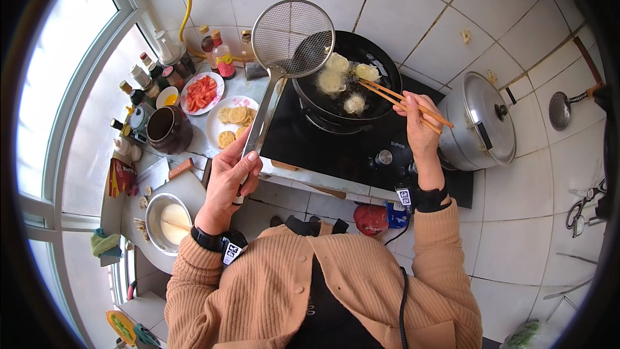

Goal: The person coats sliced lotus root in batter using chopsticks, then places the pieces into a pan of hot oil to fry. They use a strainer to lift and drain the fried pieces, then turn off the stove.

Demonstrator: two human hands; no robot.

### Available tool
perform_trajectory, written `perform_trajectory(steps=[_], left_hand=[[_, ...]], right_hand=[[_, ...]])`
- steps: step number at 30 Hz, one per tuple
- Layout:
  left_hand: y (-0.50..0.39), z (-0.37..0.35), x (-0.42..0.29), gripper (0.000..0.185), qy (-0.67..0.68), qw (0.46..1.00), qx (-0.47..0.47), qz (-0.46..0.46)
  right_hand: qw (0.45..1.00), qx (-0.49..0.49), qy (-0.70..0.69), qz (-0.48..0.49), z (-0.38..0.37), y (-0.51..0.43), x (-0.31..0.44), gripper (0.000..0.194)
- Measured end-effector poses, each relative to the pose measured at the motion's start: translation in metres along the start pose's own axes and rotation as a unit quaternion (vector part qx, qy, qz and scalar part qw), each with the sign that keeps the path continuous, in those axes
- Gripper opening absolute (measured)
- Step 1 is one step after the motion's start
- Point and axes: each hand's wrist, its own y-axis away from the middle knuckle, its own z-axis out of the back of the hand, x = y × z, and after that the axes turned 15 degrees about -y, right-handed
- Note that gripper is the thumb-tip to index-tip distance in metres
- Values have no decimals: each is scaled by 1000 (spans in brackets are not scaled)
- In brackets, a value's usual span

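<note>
My left hand (pixel 231 170) grips the handle of a wire-mesh strainer (pixel 293 34), its round basket raised over the left rim of a black wok (pixel 310 102). Between the fingers of my right hand (pixel 419 123) is a pair of wooden chopsticks (pixel 404 103). Their tips reach into the wok, at the edge of a pale battered piece (pixel 367 72). Other pieces lie in bubbling oil: a lower one (pixel 354 104) and a pair (pixel 332 80) at the left, partly behind the strainer. Browner fried pieces (pixel 238 115) rest on a flowered plate (pixel 213 128) beside the strainer's handle.
The wok sits on a black gas stove (pixel 329 148). A lidded aluminium pot (pixel 457 131) stands at right. Leftward are a plate of cut tomatoes (pixel 201 93), a brown crock (pixel 169 129), several bottles (pixel 222 55), a cleaver (pixel 154 175) and a metal bowl of batter (pixel 173 218).
</note>
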Motion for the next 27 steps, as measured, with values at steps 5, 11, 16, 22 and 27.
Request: perform_trajectory(steps=[5,11,16,22,27], left_hand=[[-7,6,-3,56,-15,1000,7,7],[-18,13,-3,57,-23,999,32,20],[-24,17,-5,58,-33,998,40,25],[-28,8,-8,58,-42,999,23,16],[-28,-4,-11,60,-53,998,17,9]], right_hand=[[998,40,38,-20,7,-1,16,23],[998,8,25,-59,16,10,35,24],[994,-30,28,-100,11,18,36,19],[995,-16,0,-99,14,18,30,25],[990,30,-22,-138,37,6,33,30]])
